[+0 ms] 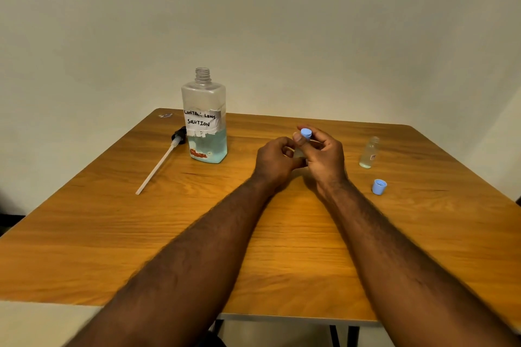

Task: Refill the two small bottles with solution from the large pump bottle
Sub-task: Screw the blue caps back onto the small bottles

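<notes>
Two small bottles. First bottle (299,154): gripped by left hand (275,160), cap (306,133) pinched by right hand (325,156). Second bottle (368,153): uncapped, right of hands. Light, slick, likely brittle; grasp mid-body. Big bottle (204,121): left of hands.

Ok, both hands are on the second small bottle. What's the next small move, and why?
Probably twist the blue cap off with the right hand while the left hand steadies the small bottle, then set it down by the loose cap. The large bottle and the other small bottle already stand open.
</notes>
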